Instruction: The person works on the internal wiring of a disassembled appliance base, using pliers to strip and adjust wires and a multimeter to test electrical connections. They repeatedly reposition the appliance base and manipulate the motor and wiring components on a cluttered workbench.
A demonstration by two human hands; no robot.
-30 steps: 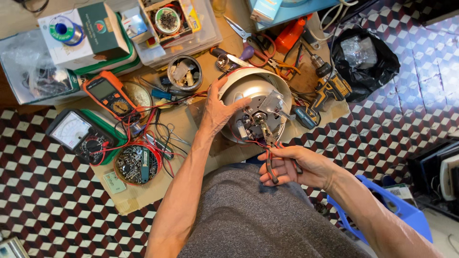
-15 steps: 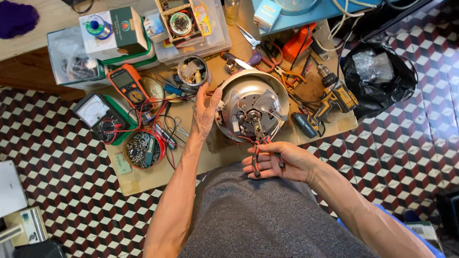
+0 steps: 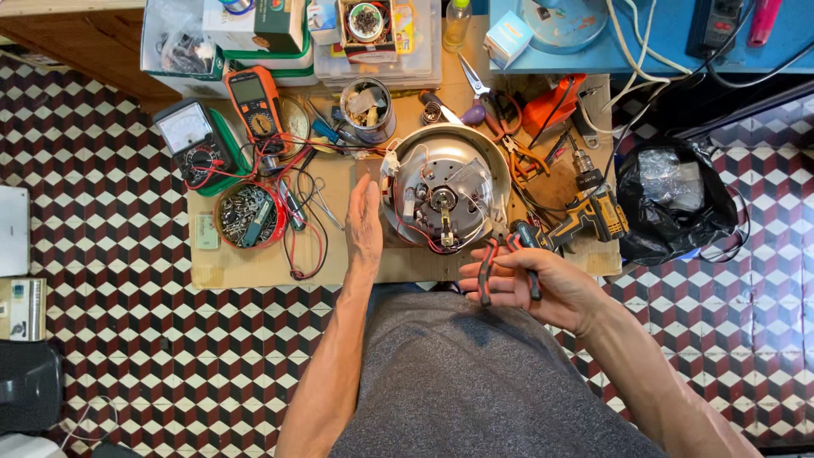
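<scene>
Step in hand — work on the exposed underside of a round metal appliance base (image 3: 445,191), which sits on the cardboard-covered worktop (image 3: 254,263), just ahead of the person's torso. Its open face points up at the camera; wiring, a central metal bracket and red leads show inside the rim.

Left hand (image 3: 365,222): flat, fingers together and straight, set edge-on just beside the left rim of the base. Whether it touches the rim I cannot tell. It holds nothing.

Right hand (image 3: 543,284): closed loosely around a pair of pliers (image 3: 500,267) with red and black handles, held near the front-right rim of the base and apart from it. The handles lie spread across the palm and fingers. The long axis of the pliers runs roughly from the palm up towards the base; the nose appears to point at the base, but it is small and partly hidden.

Judgement — the pliers are in hand but not yet applied. The next move calls for steadying the base with the left hand and bringing the nose onto a lead or fastener near the centre.

Nearby: a round tin of screws (image 3: 248,215), an orange multimeter (image 3: 257,103), a yellow cordless drill (image 3: 585,216).
</scene>
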